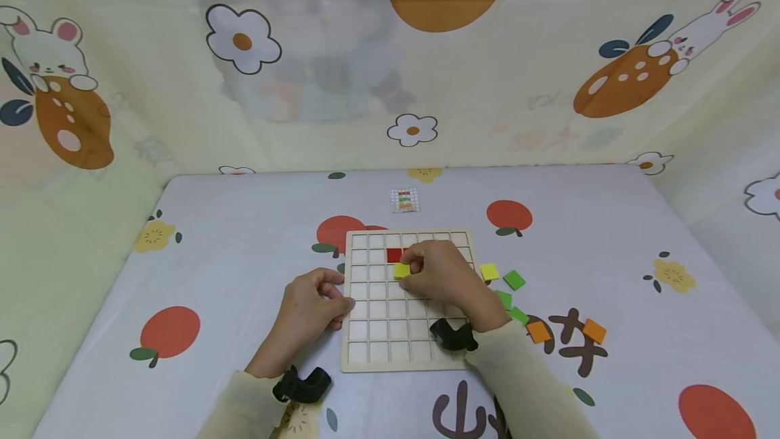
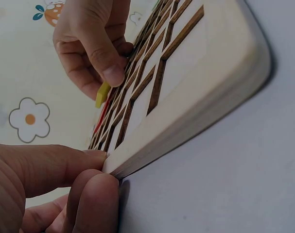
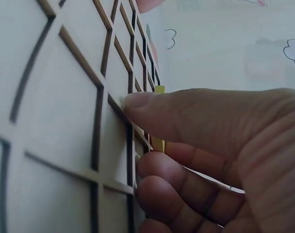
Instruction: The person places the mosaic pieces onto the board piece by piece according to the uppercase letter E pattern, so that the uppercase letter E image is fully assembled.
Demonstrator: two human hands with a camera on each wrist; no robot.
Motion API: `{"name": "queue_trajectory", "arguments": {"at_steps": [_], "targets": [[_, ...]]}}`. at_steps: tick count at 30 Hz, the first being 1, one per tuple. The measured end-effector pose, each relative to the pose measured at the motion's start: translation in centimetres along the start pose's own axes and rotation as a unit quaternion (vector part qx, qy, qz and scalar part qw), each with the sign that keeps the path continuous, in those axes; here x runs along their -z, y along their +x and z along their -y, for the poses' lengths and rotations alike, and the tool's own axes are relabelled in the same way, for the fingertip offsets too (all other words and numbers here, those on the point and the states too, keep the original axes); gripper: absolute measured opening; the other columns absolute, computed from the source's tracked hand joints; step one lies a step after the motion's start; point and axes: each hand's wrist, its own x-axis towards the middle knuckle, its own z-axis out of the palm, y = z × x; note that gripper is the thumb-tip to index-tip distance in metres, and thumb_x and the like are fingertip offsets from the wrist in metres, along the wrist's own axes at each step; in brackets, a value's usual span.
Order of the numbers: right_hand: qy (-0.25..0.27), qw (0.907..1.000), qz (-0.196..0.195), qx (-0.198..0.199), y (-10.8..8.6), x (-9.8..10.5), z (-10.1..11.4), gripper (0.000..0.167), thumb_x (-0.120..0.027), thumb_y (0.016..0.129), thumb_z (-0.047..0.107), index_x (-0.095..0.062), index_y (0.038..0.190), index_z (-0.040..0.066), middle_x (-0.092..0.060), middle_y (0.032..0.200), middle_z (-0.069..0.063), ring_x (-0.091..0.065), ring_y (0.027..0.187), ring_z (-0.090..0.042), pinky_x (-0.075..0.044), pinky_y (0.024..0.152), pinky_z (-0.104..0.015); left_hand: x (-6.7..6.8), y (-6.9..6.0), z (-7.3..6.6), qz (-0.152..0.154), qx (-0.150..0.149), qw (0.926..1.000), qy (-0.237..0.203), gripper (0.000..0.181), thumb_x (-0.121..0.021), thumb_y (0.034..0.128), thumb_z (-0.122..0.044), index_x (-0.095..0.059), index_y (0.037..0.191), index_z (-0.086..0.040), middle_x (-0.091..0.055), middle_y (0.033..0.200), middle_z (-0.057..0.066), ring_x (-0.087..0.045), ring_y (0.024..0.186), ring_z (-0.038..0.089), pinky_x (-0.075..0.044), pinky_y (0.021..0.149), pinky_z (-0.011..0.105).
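A wooden grid board [image 1: 402,366] lies on the table, with red tile [image 1: 394,255] set in one of its upper cells. My right hand [image 1: 443,278] pinches a yellow square tile [image 1: 401,271] just below the red one, over the grid. In the left wrist view this yellow tile [image 2: 102,95] stands tilted at the fingertips; the right wrist view shows it partly hidden behind the thumb. My left hand [image 1: 312,300] holds the board's left edge between thumb and forefinger. The right hand covers some of the cells.
Right of the board lie loose tiles: another yellow tile [image 1: 489,272], several green tiles [image 1: 514,280] and orange tiles [image 1: 594,331]. Behind the board is a small pattern card [image 1: 405,200] with coloured squares. A printed curtain [image 1: 329,87] hangs behind the table.
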Motion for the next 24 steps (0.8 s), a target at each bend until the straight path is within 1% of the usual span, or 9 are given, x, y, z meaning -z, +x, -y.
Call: {"name": "queue_trajectory", "arguments": {"at_steps": [4,8,17,24], "targets": [[0.009,0.9999,0.0,-0.013,0.07,-0.42,0.18,0.014,-0.085,0.083,0.01,-0.074,0.093,0.012,-0.056,0.071,-0.001,-0.053,0.072,-0.018,-0.043,0.064,-0.03,-0.03,0.05,0.15,-0.001,-0.001,1.0,0.0,0.032,-0.08,0.0851,0.0,-0.067,0.114,-0.002,-0.063,0.081,0.008,-0.061,0.053,0.015,-0.057,0.053,0.025],[0.01,0.9998,-0.004,-0.016,0.08,-0.71,0.26,0.014,-0.084,0.084,0.011,-0.074,0.092,0.014,-0.056,0.072,-0.001,-0.053,0.073,-0.018,-0.043,0.064,-0.031,-0.05,0.1,0.18,-0.001,-0.004,1.0,-0.001,0.031,-0.081,0.085,0.0,-0.067,0.113,-0.002,-0.063,0.081,0.008,-0.061,0.053,0.015,-0.057,0.053,0.026],[0.014,0.9996,-0.012,-0.022,-0.02,-0.95,0.4,0.018,-0.083,0.085,0.01,-0.075,0.102,0.011,-0.058,0.077,-0.001,-0.054,0.078,-0.019,-0.046,0.068,-0.031,0.01,0.18,0.22,-0.001,0.0,1.0,0.001,0.032,-0.081,0.0857,-0.002,-0.067,0.114,-0.003,-0.063,0.082,0.008,-0.062,0.053,0.015,-0.057,0.053,0.026],[0.015,0.9994,-0.019,-0.023,-0.11,-1.05,0.49,0.017,-0.082,0.086,0.009,-0.076,0.102,0.01,-0.059,0.078,-0.001,-0.055,0.08,-0.019,-0.047,0.07,-0.031,-0.01,0.25,0.36,-0.001,-0.001,1.0,0.001,0.032,-0.081,0.0857,-0.002,-0.067,0.115,-0.003,-0.063,0.081,0.008,-0.061,0.052,0.015,-0.057,0.053,0.026]]}}
